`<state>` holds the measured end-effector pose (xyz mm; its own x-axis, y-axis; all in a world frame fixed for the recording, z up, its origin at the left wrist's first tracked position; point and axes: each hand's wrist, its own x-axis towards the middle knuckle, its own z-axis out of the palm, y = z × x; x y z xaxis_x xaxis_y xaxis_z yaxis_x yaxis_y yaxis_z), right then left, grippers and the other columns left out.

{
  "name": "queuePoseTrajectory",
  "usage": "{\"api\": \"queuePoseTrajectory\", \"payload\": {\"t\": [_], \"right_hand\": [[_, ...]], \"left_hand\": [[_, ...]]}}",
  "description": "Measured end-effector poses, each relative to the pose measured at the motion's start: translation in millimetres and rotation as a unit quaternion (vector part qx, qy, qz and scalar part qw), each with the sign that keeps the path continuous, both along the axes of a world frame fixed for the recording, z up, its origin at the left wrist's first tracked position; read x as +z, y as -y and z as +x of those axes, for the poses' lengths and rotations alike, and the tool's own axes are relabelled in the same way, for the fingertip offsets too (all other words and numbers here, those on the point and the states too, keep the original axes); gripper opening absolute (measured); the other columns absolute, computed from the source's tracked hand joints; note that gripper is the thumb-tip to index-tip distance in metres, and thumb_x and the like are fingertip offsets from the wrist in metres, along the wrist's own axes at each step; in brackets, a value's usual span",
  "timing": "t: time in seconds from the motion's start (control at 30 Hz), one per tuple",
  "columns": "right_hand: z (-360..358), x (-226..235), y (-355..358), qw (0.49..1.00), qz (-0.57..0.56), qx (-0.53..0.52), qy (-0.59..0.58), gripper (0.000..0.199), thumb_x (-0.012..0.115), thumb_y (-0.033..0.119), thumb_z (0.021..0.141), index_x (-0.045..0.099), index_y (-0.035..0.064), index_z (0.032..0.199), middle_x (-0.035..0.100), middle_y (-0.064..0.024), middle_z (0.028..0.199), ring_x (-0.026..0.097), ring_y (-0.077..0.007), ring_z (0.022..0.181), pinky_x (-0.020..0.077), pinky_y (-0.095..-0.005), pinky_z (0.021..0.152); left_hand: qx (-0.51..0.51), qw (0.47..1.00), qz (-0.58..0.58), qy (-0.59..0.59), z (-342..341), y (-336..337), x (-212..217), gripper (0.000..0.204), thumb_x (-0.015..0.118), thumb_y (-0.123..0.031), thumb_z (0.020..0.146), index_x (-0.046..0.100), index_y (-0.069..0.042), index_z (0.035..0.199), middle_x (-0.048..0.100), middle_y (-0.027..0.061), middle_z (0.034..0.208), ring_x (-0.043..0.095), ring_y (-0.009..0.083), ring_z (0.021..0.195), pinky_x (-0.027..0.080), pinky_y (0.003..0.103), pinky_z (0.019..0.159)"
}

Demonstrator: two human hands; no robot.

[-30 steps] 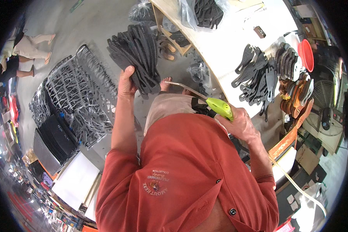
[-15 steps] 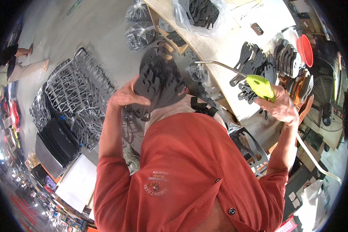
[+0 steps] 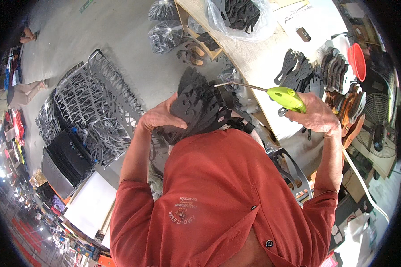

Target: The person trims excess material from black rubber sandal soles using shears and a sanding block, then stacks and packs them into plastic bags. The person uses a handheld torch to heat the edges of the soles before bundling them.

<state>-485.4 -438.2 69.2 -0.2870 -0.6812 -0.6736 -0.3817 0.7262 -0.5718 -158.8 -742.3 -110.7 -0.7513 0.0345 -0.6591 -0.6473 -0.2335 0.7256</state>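
Observation:
My left hand [image 3: 161, 116] grips the near-left edge of a fanned stack of black cut-out pieces [image 3: 194, 102], thumb on top and the other fingers mostly hidden. The stack is tilted above my lap. In my right hand [image 3: 320, 115] is a lime-green air blow gun [image 3: 286, 98], fingers wrapped round its handle. Its long, bent metal nozzle points left, and the tip is beside the stack's right edge; whether it touches I cannot tell. A pale hose [image 3: 363, 183] trails from below my right hand.
A pale worktable [image 3: 272, 58] on the right bears black cut-outs [image 3: 294, 69], stacked soles [image 3: 335, 66] and a clear bag. Beyond it are a red bowl [image 3: 356, 61] and a fan [image 3: 379, 120]. Left on the floor lie cut-out sheets [image 3: 98, 100]; another person's leg [image 3: 29, 93] shows far left.
The nozzle tip has come down and left to the stack's edge. The stack, blurred before, now looks sharper and more fanned, sitting slightly lower. My left hand has kept its grip.

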Motion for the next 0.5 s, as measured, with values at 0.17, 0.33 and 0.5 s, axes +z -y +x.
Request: {"api": "queuePoseTrajectory", "payload": {"t": [0.17, 0.33, 0.5], "right_hand": [[0.7, -8.5, -6.5, 1.0, -0.002, -0.007, -0.002, 0.023, 0.072, 0.017, 0.085, 0.066, -0.0008, 0.099, 0.057, -0.0036, 0.068, 0.051, -0.0117, 0.061, 0.0461, -0.0323, 0.058], [8.5, -8.7, -12.0, 0.999, -0.032, 0.0, -0.02, 0.023, 0.074, 0.017, 0.085, 0.066, -0.0001, 0.098, 0.059, -0.0057, 0.071, 0.054, -0.0134, 0.064, 0.0465, -0.0339, 0.062], [22.7, -7.0, -21.3, 0.998, -0.033, -0.023, 0.043, 0.027, 0.075, 0.016, 0.085, 0.069, 0.001, 0.107, 0.061, -0.0083, 0.073, 0.056, -0.0142, 0.066, 0.0479, -0.0338, 0.065]], "left_hand": [[0.128, 0.989, 0.069, -0.022, 13.0, -4.8, -16.3, 0.103, 0.094, -0.003, 0.058, 0.046, 0.004, 0.148, 0.062, 0.0078, 0.138, 0.058, 0.0187, 0.124, 0.044, 0.033, 0.109], [0.221, 0.967, 0.119, -0.038, 22.7, 5.4, -23.9, 0.095, 0.093, -0.014, 0.062, 0.051, 0.002, 0.145, 0.065, 0.0101, 0.135, 0.062, 0.0217, 0.122, 0.046, 0.036, 0.109], [0.288, 0.938, 0.146, -0.127, 26.4, -2.1, -31.9, 0.086, 0.091, -0.009, 0.063, 0.055, 0.0, 0.141, 0.068, 0.0083, 0.129, 0.064, 0.0214, 0.117, 0.048, 0.035, 0.106]]}}
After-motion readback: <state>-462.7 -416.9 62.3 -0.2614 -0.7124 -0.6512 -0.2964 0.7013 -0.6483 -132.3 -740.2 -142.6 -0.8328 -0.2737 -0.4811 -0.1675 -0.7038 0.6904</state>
